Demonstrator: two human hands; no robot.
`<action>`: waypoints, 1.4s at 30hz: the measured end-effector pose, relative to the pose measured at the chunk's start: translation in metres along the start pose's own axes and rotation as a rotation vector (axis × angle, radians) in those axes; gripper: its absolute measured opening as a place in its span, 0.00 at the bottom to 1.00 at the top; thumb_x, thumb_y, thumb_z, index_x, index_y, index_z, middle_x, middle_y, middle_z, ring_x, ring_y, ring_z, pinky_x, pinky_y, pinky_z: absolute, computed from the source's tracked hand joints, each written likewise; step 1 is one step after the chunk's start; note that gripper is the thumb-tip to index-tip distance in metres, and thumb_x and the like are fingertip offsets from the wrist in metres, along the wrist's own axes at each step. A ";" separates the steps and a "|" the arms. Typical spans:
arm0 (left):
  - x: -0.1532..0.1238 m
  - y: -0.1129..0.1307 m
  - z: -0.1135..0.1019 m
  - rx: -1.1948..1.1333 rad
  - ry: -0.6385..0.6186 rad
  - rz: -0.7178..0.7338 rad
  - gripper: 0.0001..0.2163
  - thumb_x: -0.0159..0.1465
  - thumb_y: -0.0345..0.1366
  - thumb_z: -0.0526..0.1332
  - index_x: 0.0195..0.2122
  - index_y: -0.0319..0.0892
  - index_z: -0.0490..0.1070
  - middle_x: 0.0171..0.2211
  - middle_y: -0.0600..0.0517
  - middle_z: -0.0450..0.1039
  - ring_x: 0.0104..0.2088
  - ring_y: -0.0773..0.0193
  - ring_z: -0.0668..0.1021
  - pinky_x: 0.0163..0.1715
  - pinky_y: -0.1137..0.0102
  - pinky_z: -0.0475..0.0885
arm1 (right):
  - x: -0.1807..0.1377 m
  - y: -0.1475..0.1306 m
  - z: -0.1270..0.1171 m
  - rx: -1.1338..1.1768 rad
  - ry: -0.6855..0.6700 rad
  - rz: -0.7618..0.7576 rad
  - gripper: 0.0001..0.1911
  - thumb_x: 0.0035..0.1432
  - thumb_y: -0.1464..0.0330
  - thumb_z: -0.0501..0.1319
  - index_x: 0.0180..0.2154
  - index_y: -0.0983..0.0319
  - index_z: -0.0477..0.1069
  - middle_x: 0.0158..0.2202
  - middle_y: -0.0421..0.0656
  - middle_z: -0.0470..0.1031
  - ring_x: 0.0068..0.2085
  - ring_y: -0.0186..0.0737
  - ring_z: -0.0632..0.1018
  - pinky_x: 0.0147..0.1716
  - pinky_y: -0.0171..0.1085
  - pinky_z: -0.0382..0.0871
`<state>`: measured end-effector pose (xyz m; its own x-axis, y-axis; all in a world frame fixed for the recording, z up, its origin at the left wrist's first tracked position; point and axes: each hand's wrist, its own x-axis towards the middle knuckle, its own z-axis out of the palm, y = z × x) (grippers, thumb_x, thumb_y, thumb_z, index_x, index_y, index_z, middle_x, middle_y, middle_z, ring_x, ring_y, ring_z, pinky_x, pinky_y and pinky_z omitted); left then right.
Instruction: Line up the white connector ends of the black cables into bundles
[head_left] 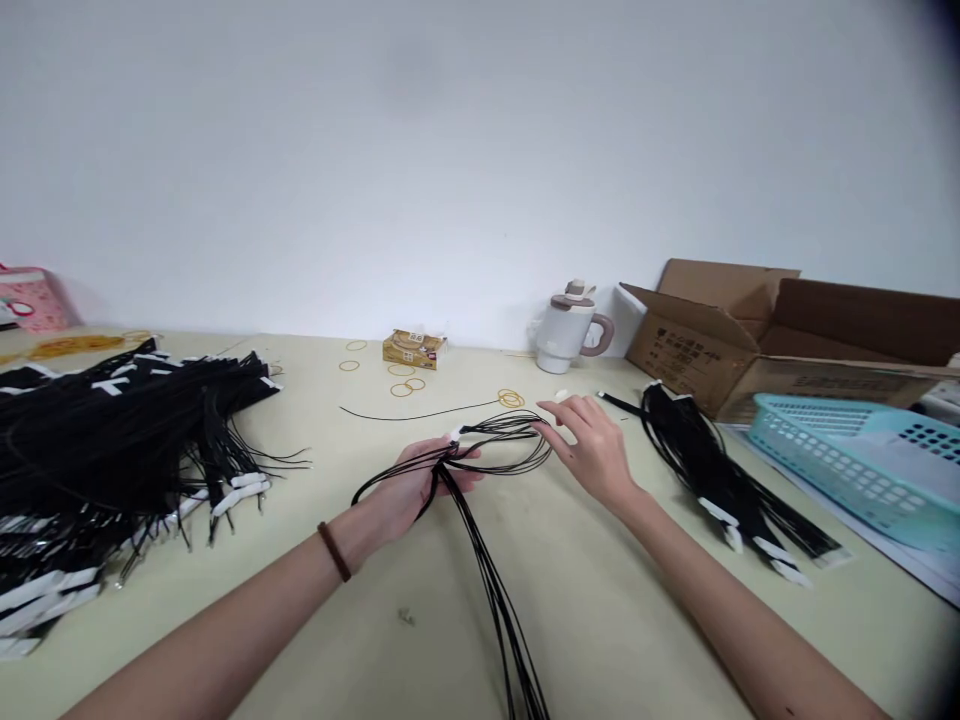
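Head view, left hand [401,498] gripping black cables [442,466], loops [514,424] rightward, tails [493,580] toward viewer, right hand [592,450] unclosed

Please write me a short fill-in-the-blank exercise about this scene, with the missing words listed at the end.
1. A brown band circles the person's ____ wrist.
2. The left hand holds black cables, whose loops extend toward the ____ hand.
3. The white mug has its ____ pointing toward the cardboard box.
4. From the wearer's view, the turquoise basket sits in ____ of that box.

Missing words: left; right; handle; front.
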<state>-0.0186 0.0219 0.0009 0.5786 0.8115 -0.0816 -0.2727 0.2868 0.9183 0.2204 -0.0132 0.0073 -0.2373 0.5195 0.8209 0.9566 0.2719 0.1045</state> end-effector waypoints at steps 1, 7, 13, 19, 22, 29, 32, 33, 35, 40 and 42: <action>0.000 0.000 -0.001 -0.001 -0.011 -0.013 0.10 0.54 0.40 0.61 0.35 0.42 0.71 0.42 0.46 0.75 0.33 0.55 0.78 0.39 0.62 0.70 | 0.000 0.001 0.000 -0.010 0.005 0.004 0.12 0.59 0.64 0.55 0.42 0.62 0.69 0.29 0.42 0.69 0.32 0.37 0.67 0.32 0.34 0.61; -0.005 0.002 0.006 -0.110 -0.047 -0.067 0.07 0.56 0.38 0.59 0.30 0.39 0.71 0.42 0.44 0.74 0.35 0.57 0.78 0.43 0.62 0.68 | 0.000 -0.008 -0.004 -0.167 0.226 -0.077 0.13 0.56 0.67 0.59 0.45 0.61 0.68 0.26 0.41 0.68 0.29 0.36 0.65 0.28 0.34 0.59; -0.003 0.006 0.016 -0.228 0.055 -0.075 0.06 0.58 0.31 0.56 0.25 0.38 0.68 0.32 0.46 0.76 0.31 0.62 0.76 0.38 0.67 0.68 | -0.004 -0.049 -0.004 -0.091 0.226 -0.502 0.14 0.54 0.75 0.59 0.44 0.62 0.68 0.27 0.39 0.70 0.27 0.32 0.65 0.26 0.34 0.57; -0.002 0.004 0.023 -0.258 0.109 -0.130 0.08 0.58 0.30 0.55 0.23 0.39 0.67 0.25 0.51 0.74 0.25 0.68 0.72 0.28 0.74 0.64 | -0.003 -0.069 0.008 0.040 0.118 -0.554 0.08 0.58 0.75 0.54 0.39 0.64 0.69 0.31 0.41 0.71 0.34 0.32 0.67 0.27 0.34 0.57; -0.003 0.001 0.027 -0.264 0.085 -0.124 0.06 0.57 0.30 0.56 0.23 0.38 0.68 0.21 0.54 0.70 0.22 0.71 0.69 0.27 0.74 0.63 | -0.004 -0.067 0.010 0.059 0.115 -0.541 0.07 0.59 0.76 0.53 0.37 0.65 0.69 0.31 0.41 0.71 0.33 0.32 0.67 0.28 0.34 0.57; -0.004 0.001 0.030 -0.243 0.043 -0.139 0.06 0.58 0.31 0.55 0.25 0.39 0.68 0.20 0.55 0.67 0.22 0.71 0.68 0.26 0.75 0.62 | -0.003 -0.065 0.010 0.077 0.087 -0.528 0.07 0.59 0.75 0.53 0.38 0.64 0.68 0.29 0.40 0.70 0.33 0.33 0.67 0.28 0.35 0.56; -0.004 0.001 0.029 -0.237 0.046 -0.153 0.06 0.57 0.32 0.56 0.25 0.39 0.68 0.20 0.55 0.67 0.22 0.71 0.68 0.26 0.74 0.61 | -0.004 -0.064 0.011 0.096 0.099 -0.521 0.06 0.58 0.74 0.55 0.38 0.65 0.68 0.28 0.40 0.70 0.33 0.33 0.67 0.27 0.35 0.56; -0.004 0.001 0.029 -0.241 0.045 -0.154 0.06 0.57 0.32 0.56 0.25 0.39 0.68 0.20 0.55 0.67 0.22 0.71 0.68 0.26 0.74 0.61 | -0.004 -0.064 0.012 0.097 0.101 -0.517 0.06 0.58 0.74 0.55 0.38 0.65 0.68 0.28 0.40 0.70 0.33 0.33 0.66 0.27 0.35 0.56; -0.004 0.000 0.028 -0.251 0.040 -0.155 0.06 0.57 0.33 0.56 0.25 0.39 0.68 0.21 0.55 0.67 0.22 0.71 0.68 0.26 0.74 0.60 | -0.004 -0.065 0.012 0.094 0.105 -0.505 0.06 0.58 0.74 0.55 0.38 0.64 0.68 0.28 0.40 0.70 0.32 0.33 0.66 0.27 0.35 0.56; -0.003 -0.003 0.026 -0.251 0.003 -0.151 0.06 0.58 0.34 0.57 0.25 0.40 0.68 0.21 0.55 0.68 0.21 0.70 0.68 0.25 0.73 0.60 | -0.002 -0.068 0.009 0.129 0.136 -0.432 0.05 0.58 0.73 0.56 0.36 0.62 0.69 0.27 0.39 0.70 0.32 0.33 0.66 0.28 0.34 0.57; -0.003 -0.003 0.027 -0.255 -0.007 -0.140 0.06 0.58 0.34 0.56 0.25 0.40 0.68 0.22 0.54 0.69 0.22 0.70 0.68 0.25 0.73 0.60 | -0.001 -0.070 0.008 0.157 0.143 -0.404 0.05 0.57 0.73 0.56 0.34 0.62 0.70 0.26 0.39 0.70 0.31 0.33 0.65 0.28 0.34 0.57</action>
<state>0.0011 0.0052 0.0085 0.6292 0.7519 -0.1970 -0.3742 0.5152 0.7711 0.1526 -0.0262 -0.0051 -0.5499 0.2327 0.8022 0.7523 0.5551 0.3547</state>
